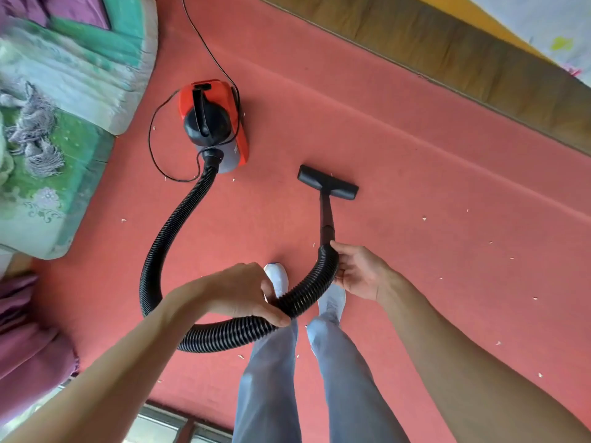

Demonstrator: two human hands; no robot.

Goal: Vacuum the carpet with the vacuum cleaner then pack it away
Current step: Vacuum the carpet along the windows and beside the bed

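Left hand (243, 292), right hand (361, 273) on hose (160, 251)

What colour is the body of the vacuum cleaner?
The vacuum cleaner body is red with a black top and handle, seen best in the head view.

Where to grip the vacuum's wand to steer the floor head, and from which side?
Grip the rigid wand at its near end, by the hose joint, coming from the right. It is straight and runs to the floor head; the ribbed hose bends. The right hand holds there.
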